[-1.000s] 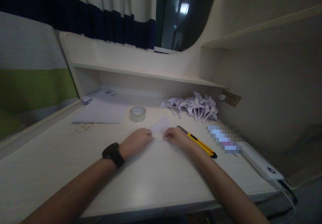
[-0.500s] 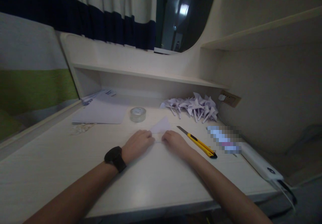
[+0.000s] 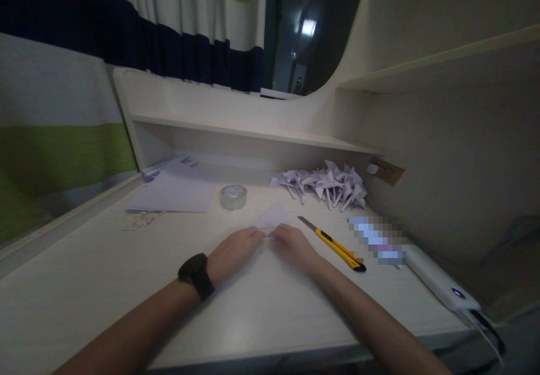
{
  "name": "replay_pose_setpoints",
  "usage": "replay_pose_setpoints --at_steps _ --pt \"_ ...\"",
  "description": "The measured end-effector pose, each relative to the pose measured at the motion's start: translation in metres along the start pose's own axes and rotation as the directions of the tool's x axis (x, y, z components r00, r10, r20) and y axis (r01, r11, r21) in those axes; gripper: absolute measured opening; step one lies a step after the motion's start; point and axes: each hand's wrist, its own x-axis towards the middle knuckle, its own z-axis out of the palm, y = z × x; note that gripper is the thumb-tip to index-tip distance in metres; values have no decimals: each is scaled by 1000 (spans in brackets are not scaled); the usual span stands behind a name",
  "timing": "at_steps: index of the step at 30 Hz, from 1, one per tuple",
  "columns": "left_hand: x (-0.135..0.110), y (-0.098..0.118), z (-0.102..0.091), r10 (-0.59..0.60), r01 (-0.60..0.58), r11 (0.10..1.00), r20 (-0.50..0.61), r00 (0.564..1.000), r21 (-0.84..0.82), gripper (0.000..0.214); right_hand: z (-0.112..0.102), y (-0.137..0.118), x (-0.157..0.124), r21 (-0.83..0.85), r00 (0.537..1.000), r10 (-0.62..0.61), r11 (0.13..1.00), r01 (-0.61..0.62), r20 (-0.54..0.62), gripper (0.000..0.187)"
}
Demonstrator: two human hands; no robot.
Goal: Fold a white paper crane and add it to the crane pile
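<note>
A small piece of white paper (image 3: pixel 273 215), folded to a triangle, lies on the desk with its point away from me. At its near edge, my left hand (image 3: pixel 235 254), below a black watch (image 3: pixel 197 275), holds the left side with closed fingers. From the other side my right hand (image 3: pixel 294 247) grips the same edge, fingers curled in close to the left fingertips. The fingers partly hide that edge, so the fold there is unclear. To the right of my right hand lies a yellow utility knife (image 3: pixel 337 247), blade out.
Clear tape (image 3: pixel 233 198) stands beyond my left hand. White sheets (image 3: pixel 175 189) and thin pale strands (image 3: pixel 143 219) lie at left. Paper pinwheels (image 3: pixel 331 184) are heaped at the back right. A blurred-out object (image 3: pixel 375 240) and a white power strip (image 3: pixel 439 279) line the right side.
My hands have drawn closer together along the paper's near edge, the fingertips now almost meeting. The whole view has shifted slightly; the other things have stayed in place.
</note>
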Motion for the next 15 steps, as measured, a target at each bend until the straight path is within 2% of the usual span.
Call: replay_pose_setpoints --at_steps 10,15 --pt "0 -1 -2 33 -33 999 19 999 10 24 -1 1 -2 133 998 58 990 -56 -16 20" --pt "-2 -4 -4 73 -73 997 -15 997 -5 24 -1 -2 -2 197 994 80 978 -63 -76 21"
